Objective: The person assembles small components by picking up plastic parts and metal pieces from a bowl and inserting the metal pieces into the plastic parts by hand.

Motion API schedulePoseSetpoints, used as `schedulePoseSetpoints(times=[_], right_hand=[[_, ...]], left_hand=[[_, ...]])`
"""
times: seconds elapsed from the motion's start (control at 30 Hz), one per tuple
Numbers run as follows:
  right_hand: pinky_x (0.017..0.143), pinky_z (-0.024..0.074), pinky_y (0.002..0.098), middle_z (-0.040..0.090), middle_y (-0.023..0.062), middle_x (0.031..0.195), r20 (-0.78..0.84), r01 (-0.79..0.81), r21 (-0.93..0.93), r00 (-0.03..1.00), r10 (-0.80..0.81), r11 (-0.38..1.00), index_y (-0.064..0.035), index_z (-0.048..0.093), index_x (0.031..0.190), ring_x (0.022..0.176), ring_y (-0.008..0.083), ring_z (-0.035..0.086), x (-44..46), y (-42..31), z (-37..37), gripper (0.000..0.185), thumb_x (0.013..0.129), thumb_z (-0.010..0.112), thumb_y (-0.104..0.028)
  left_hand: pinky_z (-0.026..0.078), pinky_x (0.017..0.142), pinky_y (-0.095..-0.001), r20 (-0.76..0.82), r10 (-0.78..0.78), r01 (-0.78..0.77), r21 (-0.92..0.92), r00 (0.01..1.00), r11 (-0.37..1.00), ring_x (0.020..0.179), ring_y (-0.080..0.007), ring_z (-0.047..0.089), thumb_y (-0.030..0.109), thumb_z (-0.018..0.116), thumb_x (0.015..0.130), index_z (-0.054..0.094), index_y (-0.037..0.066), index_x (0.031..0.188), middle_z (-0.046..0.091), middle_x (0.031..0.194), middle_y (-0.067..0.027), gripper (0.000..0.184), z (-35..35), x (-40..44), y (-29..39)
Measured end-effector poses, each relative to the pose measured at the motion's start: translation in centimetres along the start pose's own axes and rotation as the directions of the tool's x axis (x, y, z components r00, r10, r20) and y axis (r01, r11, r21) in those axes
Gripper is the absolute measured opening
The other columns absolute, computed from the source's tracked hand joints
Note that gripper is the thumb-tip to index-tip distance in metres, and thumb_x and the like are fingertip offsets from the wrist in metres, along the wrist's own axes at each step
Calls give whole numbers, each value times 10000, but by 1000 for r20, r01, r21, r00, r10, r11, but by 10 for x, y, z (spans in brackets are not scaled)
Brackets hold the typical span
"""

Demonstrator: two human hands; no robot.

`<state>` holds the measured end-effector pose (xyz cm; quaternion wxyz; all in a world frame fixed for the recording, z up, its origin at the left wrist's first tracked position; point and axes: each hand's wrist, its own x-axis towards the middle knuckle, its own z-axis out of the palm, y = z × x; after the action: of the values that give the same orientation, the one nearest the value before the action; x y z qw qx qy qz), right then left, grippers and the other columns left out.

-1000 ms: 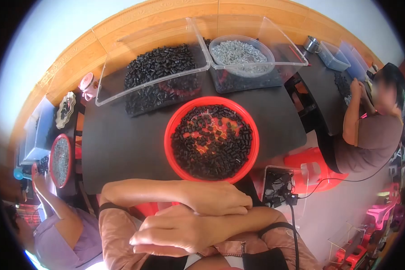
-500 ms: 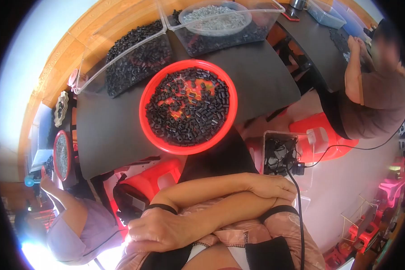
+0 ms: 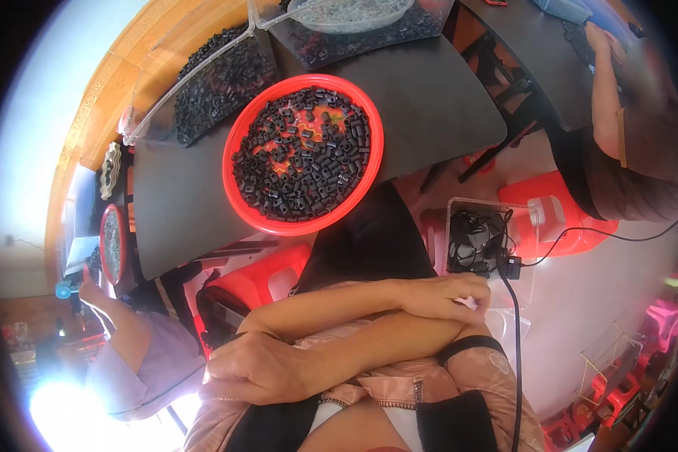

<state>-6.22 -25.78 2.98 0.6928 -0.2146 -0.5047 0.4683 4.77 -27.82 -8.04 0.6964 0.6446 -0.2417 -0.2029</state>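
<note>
My forearms are crossed low in the head view, over my lap. My left hand (image 3: 443,297) lies at the right, by my right elbow, with its fingers curled. A small pale patch shows between those fingers; I cannot tell what it is. At the left, my right hand (image 3: 255,369) is closed in a fist near my left elbow, and its palm side is hidden. Both hands are apart from the round red tray (image 3: 378,143) on the dark table (image 3: 437,113). Many short black tubular pieces (image 3: 301,188) lie in the tray, thinner towards its patterned middle.
Behind the tray stand clear bins (image 3: 226,83) of black pieces and a clear bowl (image 3: 354,15). A box of black cables (image 3: 478,237) is at the right, with a cord running past my arm. Other people sit at the left (image 3: 151,346) and right (image 3: 640,166).
The view has shifted, so the tray and bins sit higher and the tray slightly left. My left hand's fingers have moved, and the pale patch now shows. My arms stay crossed.
</note>
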Motion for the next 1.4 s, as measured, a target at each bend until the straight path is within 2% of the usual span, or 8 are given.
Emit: schedulePoseSetpoints(times=[0.1, 0.33, 0.47, 0.53, 0.6, 0.7, 0.97, 1.4], right_hand=[[568, 429, 385, 563, 151, 673, -6, 12, -54, 1000, -12, 998, 14, 605, 776, 616, 318, 562, -3, -3, -10, 260, 890, 644, -216], [530, 449, 327, 604, 90, 667, -46, -91, 21, 995, 92, 996, 2, 663, 857, 572, 184, 596, -20, -29, -62, 113, 856, 699, -105], [525, 440, 314, 602, 81, 687, -169, 49, -272, 981, -98, 961, 6, 672, 883, 571, 166, 571, -30, -37, -89, 94, 829, 717, -56], [478, 392, 291, 566, 65, 668, -235, -12, -268, 971, -53, 963, -16, 676, 882, 505, 141, 510, -38, -31, -91, 99, 833, 722, -88], [462, 379, 281, 561, 61, 668, -249, -60, -297, 968, -16, 953, -27, 677, 890, 485, 136, 497, -42, -31, -94, 102, 835, 722, -101], [463, 386, 278, 571, 64, 676, -233, -91, -368, 973, 3, 925, -32, 677, 898, 490, 143, 509, -44, -34, -100, 100, 839, 718, -100], [603, 504, 290, 672, 135, 845, -261, -263, -343, 949, 178, 902, 16, 685, 974, 699, 213, 653, -54, -41, -111, 150, 827, 695, -9], [514, 447, 217, 659, 82, 728, -306, -90, -694, 935, -179, 715, 8, 707, 897, 572, 98, 593, -1, -79, -158, 101, 801, 733, -7]], left_hand=[[374, 1018, -352, 155, -73, 116, -289, 985, 950, 1181, -225, 500, 373, 517, 983, 526, 32, 1218, 558, 1220, -105, 415, 3, -1, 0], [357, 1079, -404, -139, -15, -35, -351, 990, 936, 1260, -288, 489, 256, 495, 1003, 516, -9, 1300, 517, 1336, -179, 398, -35, -113, 84], [475, 750, -317, -516, -273, 452, 261, 812, 853, 827, -172, 644, 50, 693, 807, 691, 3, 905, 683, 976, -110, 109, -46, -178, 137], [466, 656, -289, -735, -245, 450, 91, 632, 888, 676, -209, 625, 71, 710, 782, 676, -1, 878, 664, 862, -103, 124, -54, -171, 155], [449, 620, -270, -804, 24, 520, 406, 594, 752, 707, -209, 622, 31, 681, 803, 663, -12, 871, 636, 834, -90, 82, -78, -146, 153], [459, 631, -294, -715, 200, 509, 639, 670, 577, 731, -214, 616, -12, 651, 818, 662, -9, 886, 607, 813, -91, 69, -110, -125, 137], [480, 684, -374, -558, 124, 493, 800, 820, 343, 790, -281, 592, 43, 680, 778, 646, 8, 866, 558, 823, -94, 101, -131, -121, 120], [462, 689, -415, -525, 36, 429, 730, 850, 533, 809, -345, 585, 59, 646, 803, 554, -6, 845, 544, 804, -142, 120, -150, -125, 118]])
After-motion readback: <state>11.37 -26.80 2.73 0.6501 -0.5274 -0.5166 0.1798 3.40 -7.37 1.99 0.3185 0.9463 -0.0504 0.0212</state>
